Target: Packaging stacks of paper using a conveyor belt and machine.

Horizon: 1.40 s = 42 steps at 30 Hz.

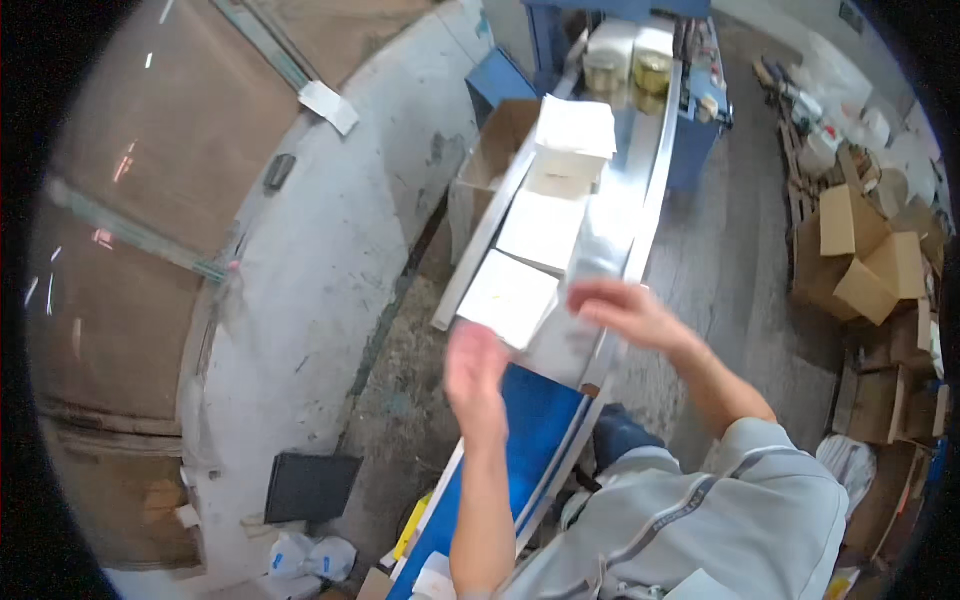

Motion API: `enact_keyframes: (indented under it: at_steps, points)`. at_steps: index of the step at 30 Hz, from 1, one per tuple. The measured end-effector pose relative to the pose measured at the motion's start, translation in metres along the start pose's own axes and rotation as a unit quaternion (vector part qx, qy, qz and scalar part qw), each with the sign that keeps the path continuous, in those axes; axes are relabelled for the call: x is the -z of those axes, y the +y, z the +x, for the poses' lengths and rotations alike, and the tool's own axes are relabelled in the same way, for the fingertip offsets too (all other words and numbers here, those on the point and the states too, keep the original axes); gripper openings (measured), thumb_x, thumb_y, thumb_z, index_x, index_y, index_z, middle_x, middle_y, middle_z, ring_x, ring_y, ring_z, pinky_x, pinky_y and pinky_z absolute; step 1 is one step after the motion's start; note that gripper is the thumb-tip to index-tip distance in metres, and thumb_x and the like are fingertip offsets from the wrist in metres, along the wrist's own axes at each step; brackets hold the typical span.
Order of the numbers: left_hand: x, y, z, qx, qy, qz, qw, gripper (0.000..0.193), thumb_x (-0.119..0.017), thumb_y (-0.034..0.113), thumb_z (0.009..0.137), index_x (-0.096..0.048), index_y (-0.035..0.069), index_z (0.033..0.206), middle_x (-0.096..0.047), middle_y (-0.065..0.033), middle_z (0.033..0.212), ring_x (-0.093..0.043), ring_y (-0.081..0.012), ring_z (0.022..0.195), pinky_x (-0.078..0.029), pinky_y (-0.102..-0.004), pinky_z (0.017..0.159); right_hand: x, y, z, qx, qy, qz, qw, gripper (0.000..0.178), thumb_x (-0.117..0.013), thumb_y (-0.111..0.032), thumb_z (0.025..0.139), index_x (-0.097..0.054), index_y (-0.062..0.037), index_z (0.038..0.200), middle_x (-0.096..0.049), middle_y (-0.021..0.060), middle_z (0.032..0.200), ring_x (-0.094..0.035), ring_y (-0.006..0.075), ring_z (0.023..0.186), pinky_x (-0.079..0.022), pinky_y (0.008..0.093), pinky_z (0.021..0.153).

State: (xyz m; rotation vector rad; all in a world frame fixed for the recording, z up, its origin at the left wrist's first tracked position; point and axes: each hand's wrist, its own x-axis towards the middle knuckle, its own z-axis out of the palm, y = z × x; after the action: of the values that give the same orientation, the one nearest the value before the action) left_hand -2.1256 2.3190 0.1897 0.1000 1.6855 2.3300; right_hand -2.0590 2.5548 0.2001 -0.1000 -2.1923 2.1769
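My left hand (474,378), blurred by motion, is at the near-left corner of the closest white square box-like block (510,298), fingers stretched out and overlapping its edge; I cannot tell whether they touch. My right hand (622,312) hovers over the metal chute (610,225) to the right of that block, its fingers extended to the left with nothing seen in them. Behind the nearest block lie a second white block (543,228) and a taller white one (576,138), in a row along the chute's left side.
A blue conveyor belt (545,410) runs from the chute toward me. Glass jars (652,72) stand at the chute's far end. Left of it are an open cardboard box (497,150) and a stained white wall (330,250). Several open cartons (855,245) crowd the right side.
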Motion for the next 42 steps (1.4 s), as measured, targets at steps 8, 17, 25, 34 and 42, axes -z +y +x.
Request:
enact_keyframes:
  at_steps: [8,17,25,34,42]
  points:
    - [0.032,-0.079,0.057,0.182,0.138,-0.009,0.974,0.074,-0.061,0.048,0.091,-0.031,0.009,0.147,-0.042,-0.0135,0.142,-0.039,-0.0283,0.131,-0.031,-0.0472,0.107,0.273,0.018,0.124,0.09,0.323,-0.063,0.94,0.047,-0.052,-0.044,0.096,-0.062,-0.0056,0.121,-0.063,0.007,0.116,-0.057,0.0175,0.111,-0.045,0.0318,0.092]
    - [0.002,-0.086,0.061,0.226,0.078,-0.071,0.968,0.062,-0.048,0.041,0.1,-0.037,-0.004,0.14,-0.051,-0.0155,0.136,-0.052,-0.0296,0.122,-0.046,-0.0478,0.096,0.323,0.058,0.319,-0.096,0.017,-0.182,0.979,0.066,-0.058,-0.056,0.089,-0.056,-0.0066,0.134,-0.058,0.011,0.13,-0.051,0.0225,0.12,-0.039,0.0355,0.102]
    - [0.004,-0.097,0.075,0.23,0.109,-0.157,0.954,0.056,-0.055,0.026,0.098,-0.035,-0.001,0.142,-0.047,-0.014,0.141,-0.048,-0.0273,0.128,-0.04,-0.0428,0.106,0.314,0.083,0.345,-0.057,-0.161,-0.175,0.97,0.046,-0.064,-0.028,0.09,-0.06,-0.0022,0.128,-0.066,0.0063,0.114,-0.058,0.0127,0.103,-0.047,0.0276,0.088]
    - [0.024,-0.129,0.049,0.213,0.186,-0.159,0.946,0.059,-0.059,0.031,0.095,-0.038,0.001,0.141,-0.052,-0.0136,0.135,-0.054,-0.0266,0.121,-0.045,-0.0405,0.101,0.332,0.068,0.291,0.104,0.095,-0.257,0.956,0.047,-0.055,-0.03,0.098,-0.051,-0.0033,0.136,-0.058,0.0125,0.13,-0.056,0.0207,0.117,-0.044,0.0306,0.099]
    - [0.136,-0.119,-0.087,0.161,0.133,-0.205,0.956,0.07,-0.073,0.042,0.083,-0.047,0.002,0.135,-0.059,-0.0097,0.126,-0.059,-0.022,0.113,-0.049,-0.0351,0.093,0.018,0.036,0.066,-0.017,-0.17,0.001,0.985,0.067,-0.058,-0.046,0.093,-0.041,-0.0037,0.142,-0.051,0.0181,0.135,-0.052,0.0301,0.123,-0.047,0.0433,0.099]
